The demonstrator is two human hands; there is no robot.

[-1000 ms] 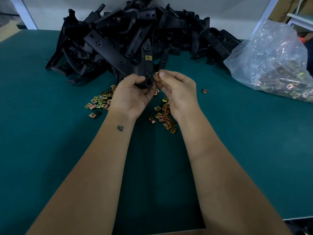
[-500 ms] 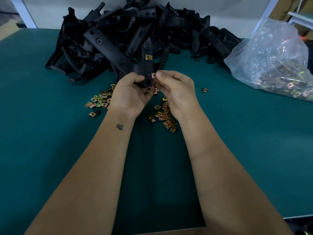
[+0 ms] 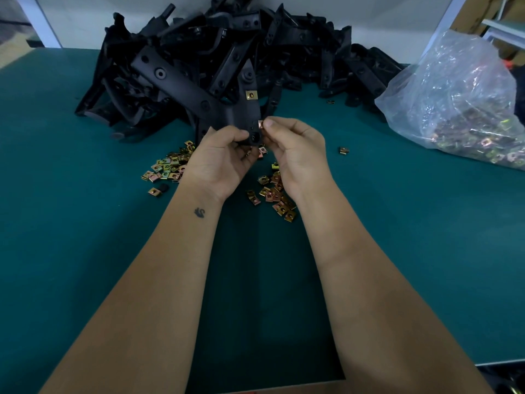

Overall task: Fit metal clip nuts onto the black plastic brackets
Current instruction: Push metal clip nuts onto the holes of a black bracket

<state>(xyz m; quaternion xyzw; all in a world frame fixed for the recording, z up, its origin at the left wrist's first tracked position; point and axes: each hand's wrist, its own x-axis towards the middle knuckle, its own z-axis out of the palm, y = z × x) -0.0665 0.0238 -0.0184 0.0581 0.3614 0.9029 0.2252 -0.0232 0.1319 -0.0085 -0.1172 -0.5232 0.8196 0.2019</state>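
Observation:
My left hand (image 3: 220, 163) grips the lower end of a black plastic bracket (image 3: 227, 109) and holds it upright above the table. One brass clip nut (image 3: 251, 95) sits fitted on the bracket's upper arm. My right hand (image 3: 295, 155) pinches a second clip nut (image 3: 260, 125) between thumb and forefinger, and the nut touches the bracket's right edge near its lower hole. Loose clip nuts (image 3: 167, 169) lie scattered on the green mat under and beside both hands.
A big heap of black brackets (image 3: 227, 49) fills the back of the green table (image 3: 85, 251). A clear plastic bag of clip nuts (image 3: 460, 109) lies at the right. One stray nut (image 3: 343, 150) sits between my right hand and the bag.
My right hand has brought the clip nut slightly left and up against the bracket's edge. My left hand has kept the bracket nearly still.

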